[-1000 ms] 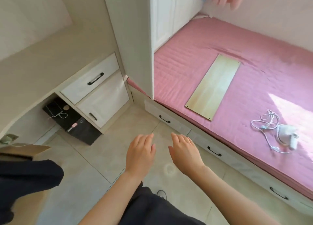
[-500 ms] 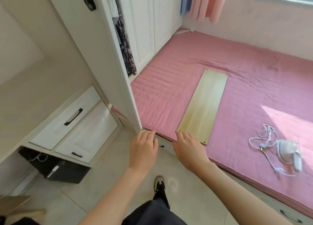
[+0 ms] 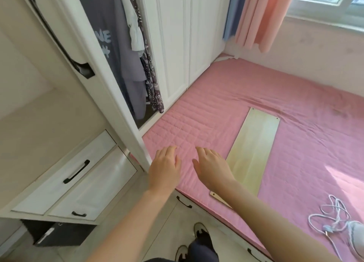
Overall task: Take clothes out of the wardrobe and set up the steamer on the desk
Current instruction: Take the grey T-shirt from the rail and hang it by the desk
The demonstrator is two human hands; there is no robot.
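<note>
Your left hand (image 3: pixel 164 167) and right hand (image 3: pixel 211 169) hover spread, holding nothing; the white corded steamer (image 3: pixel 357 238), lower right, is cut off.

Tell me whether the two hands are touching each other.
Apart. The head view shows a strip of pink mattress between the left hand and the right hand.

Under my left hand (image 3: pixel 165 168): pink bed cover (image 3: pixel 256 96), quilted matt cloth. Rt of my right hand (image 3: pixel 211 168): pale wood board (image 3: pixel 254 149), smooth, slight sheen. Left of both: wardrobe door (image 3: pixel 110 80) & drawers (image 3: pixel 94 185), white painted, semi-gloss. Further ahead: hanging clothes (image 3: pixel 118 51), soft cloth.
</note>
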